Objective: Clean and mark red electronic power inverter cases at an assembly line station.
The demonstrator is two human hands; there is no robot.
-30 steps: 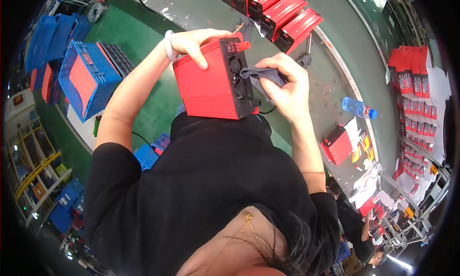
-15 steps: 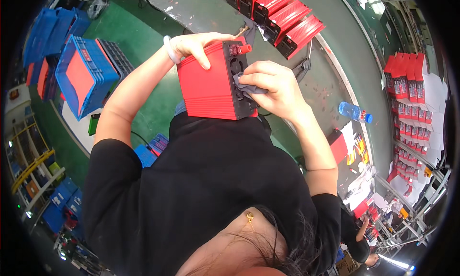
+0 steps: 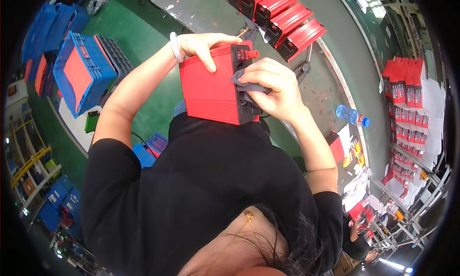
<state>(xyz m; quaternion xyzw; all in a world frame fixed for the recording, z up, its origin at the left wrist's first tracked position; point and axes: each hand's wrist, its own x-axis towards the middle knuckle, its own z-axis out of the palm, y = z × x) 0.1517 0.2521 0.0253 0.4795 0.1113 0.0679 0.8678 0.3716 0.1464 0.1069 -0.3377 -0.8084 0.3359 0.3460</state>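
A red metal box with ribbed sides and a black end panel, like a power inverter (image 3: 208, 87), is held up in front of my waist. My left hand (image 3: 203, 47) grips its upper far edge, thumb lying on the broad red face. Against the black end panel, my right hand (image 3: 272, 87) pinches a dark grey cloth (image 3: 248, 81). The cloth covers part of the panel, so the middle of it is hidden. A red terminal (image 3: 251, 54) sticks out of the panel above the cloth.
Several like red inverters (image 3: 291, 24) stand in a row on the grey-green workbench (image 3: 330, 60). A water bottle (image 3: 352, 115) lies at the right. Blue crates (image 3: 86, 77) stand at the left. Stacked red units (image 3: 403, 84) fill the far right, and another person (image 3: 357, 245) is at lower right.
The inverter has shifted slightly right and toward me, with both hands still on it. The cloth stays pressed to the end panel.
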